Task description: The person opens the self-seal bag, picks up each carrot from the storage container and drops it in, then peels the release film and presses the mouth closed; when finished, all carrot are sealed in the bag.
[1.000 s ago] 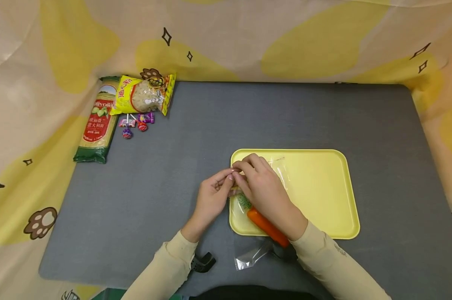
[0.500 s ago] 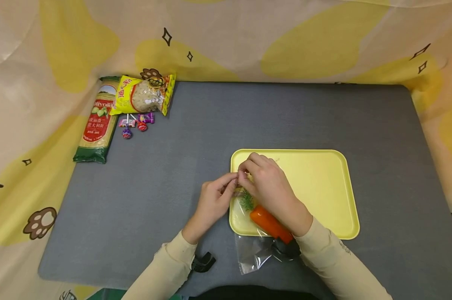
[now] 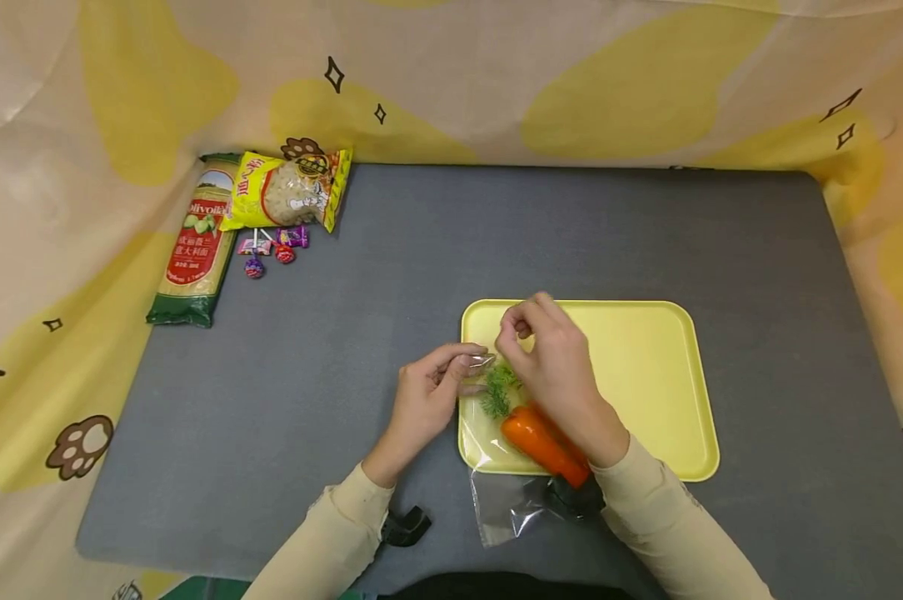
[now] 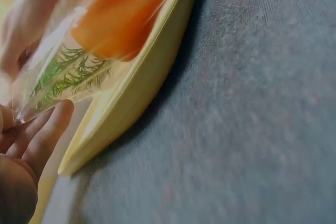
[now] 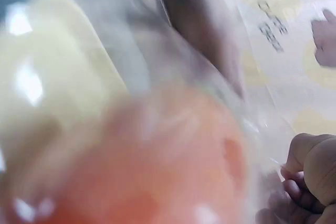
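Observation:
A clear plastic bag [image 3: 496, 508] holds an orange carrot [image 3: 537, 442] with feathery green leaves [image 3: 499, 392]. The bag lies slanted over the near-left part of a yellow tray [image 3: 646, 392] and hangs past its front edge. My left hand [image 3: 425, 396] pinches the bag's upper edge between thumb and fingers; the left wrist view shows the leaves [image 4: 68, 72] just beyond the fingertips. My right hand [image 3: 552, 367] is above the leaves, thumb and fingers curled together. In the right wrist view, that hand [image 5: 315, 177] pinches the bag's thin edge, while the blurred carrot [image 5: 157, 166] fills the foreground.
At the table's far left lie a spaghetti pack [image 3: 197, 242], a yellow food packet [image 3: 294, 192] and several small candies and lollipops [image 3: 271, 246]. Black wrist straps [image 3: 406, 527] are around my forearms. Patterned cloth [image 3: 451, 83] hangs behind the grey table [image 3: 271, 442].
My right hand has moved right and slightly up, away from the left hand, which stays nearly still. The leaves and carrot show more, and the bag has shifted slightly right.

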A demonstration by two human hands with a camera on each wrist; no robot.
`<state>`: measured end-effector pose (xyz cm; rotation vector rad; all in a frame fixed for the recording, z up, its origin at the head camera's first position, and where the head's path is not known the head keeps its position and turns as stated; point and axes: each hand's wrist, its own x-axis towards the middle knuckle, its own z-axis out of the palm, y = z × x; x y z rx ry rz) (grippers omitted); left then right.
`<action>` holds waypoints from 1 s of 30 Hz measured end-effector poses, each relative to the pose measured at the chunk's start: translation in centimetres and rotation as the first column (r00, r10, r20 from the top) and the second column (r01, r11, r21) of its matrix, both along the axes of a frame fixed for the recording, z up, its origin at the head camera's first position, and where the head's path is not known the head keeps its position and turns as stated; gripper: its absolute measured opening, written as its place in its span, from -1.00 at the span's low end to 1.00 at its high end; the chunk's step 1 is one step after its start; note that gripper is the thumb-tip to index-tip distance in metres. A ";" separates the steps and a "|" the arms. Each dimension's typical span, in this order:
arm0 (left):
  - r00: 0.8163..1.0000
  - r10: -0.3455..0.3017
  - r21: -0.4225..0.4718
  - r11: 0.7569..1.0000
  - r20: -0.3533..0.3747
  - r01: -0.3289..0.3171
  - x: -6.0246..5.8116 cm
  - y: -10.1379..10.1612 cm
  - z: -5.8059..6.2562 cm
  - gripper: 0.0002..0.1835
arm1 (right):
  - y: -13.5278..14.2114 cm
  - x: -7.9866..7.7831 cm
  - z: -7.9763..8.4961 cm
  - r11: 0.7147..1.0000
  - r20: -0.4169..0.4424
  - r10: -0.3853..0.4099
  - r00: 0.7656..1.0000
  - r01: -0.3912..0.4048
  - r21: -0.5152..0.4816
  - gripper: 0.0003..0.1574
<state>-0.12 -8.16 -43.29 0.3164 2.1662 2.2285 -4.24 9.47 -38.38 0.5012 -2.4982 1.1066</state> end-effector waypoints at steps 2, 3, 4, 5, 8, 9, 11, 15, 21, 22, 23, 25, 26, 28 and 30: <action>0.999 0.007 0.085 0.996 0.035 -0.010 0.0 -0.6 -0.7 -0.75 | 1.2 -0.6 0.2 0.997 -0.004 -0.064 0.998 0.064 -0.030 -0.93; 0.998 0.015 0.119 0.993 0.054 -0.022 0.1 -0.9 -1.0 -0.74 | 1.9 -0.8 0.3 0.995 -0.001 -0.093 0.996 0.093 -0.043 -0.93; 0.997 0.030 0.138 0.990 0.071 -0.039 0.1 -1.3 -1.1 -0.73 | 2.7 -1.0 0.4 0.992 0.009 -0.116 0.993 0.116 -0.050 -0.93; 0.995 0.045 0.155 0.986 0.090 -0.059 0.2 -1.6 -1.2 -0.72 | 3.5 -1.2 0.4 0.989 0.023 -0.140 0.990 0.141 -0.050 -0.92; 0.986 0.089 0.168 0.979 0.140 -0.112 0.2 -2.4 -1.5 -0.67 | 5.9 -1.4 0.4 0.976 0.058 -0.210 0.976 0.213 -0.042 -0.90; 0.983 0.096 0.166 0.979 0.155 -0.122 0.1 -2.5 -1.5 -0.65 | 6.6 -1.4 0.4 0.970 0.070 -0.235 0.969 0.238 -0.041 -0.89; 0.979 0.097 0.177 0.976 0.178 -0.128 0.1 -2.8 -1.6 -0.62 | 8.2 -1.4 0.3 0.955 0.083 -0.289 0.954 0.292 -0.039 -0.88; 0.970 0.103 0.203 0.968 0.222 -0.149 0.0 -3.2 -1.5 -0.61 | 11.3 -1.1 0.3 0.913 0.101 -0.402 0.910 0.407 -0.034 -0.83; 0.963 0.116 0.210 0.963 0.243 -0.169 0.1 -3.4 -1.2 -0.59 | 16.0 -0.1 0.3 0.802 0.142 -0.588 0.796 0.597 -0.025 -0.77; 0.963 0.115 0.207 0.964 0.244 -0.168 0.1 -3.4 -1.1 -0.60 | 16.6 0.0 0.2 0.782 0.148 -0.613 0.776 0.623 -0.026 -0.79; 0.962 0.115 0.202 0.965 0.247 -0.167 0.1 -3.4 -1.1 -0.61 | 17.2 0.2 0.1 0.763 0.154 -0.636 0.756 0.646 -0.027 -0.81; 0.960 0.116 0.191 0.967 0.256 -0.168 0.0 -3.4 -1.0 -0.62 | 17.9 0.5 -0.2 0.739 0.182 -0.660 0.729 0.674 -0.019 -0.85; 0.959 0.116 0.186 0.968 0.260 -0.167 0.0 -3.4 -1.0 -0.63 | 18.2 0.5 -0.5 0.738 0.187 -0.661 0.726 0.675 -0.014 -0.85; 0.956 0.123 0.178 0.968 0.267 -0.174 -0.2 -3.4 -0.9 -0.63 | 18.3 0.7 -0.9 0.742 0.212 -0.653 0.727 0.670 -0.010 -0.86; 0.955 0.121 0.176 0.969 0.272 -0.173 -0.3 -3.3 -0.7 -0.62 | 18.1 0.8 -1.2 0.762 0.234 -0.625 0.744 0.648 -0.024 -0.85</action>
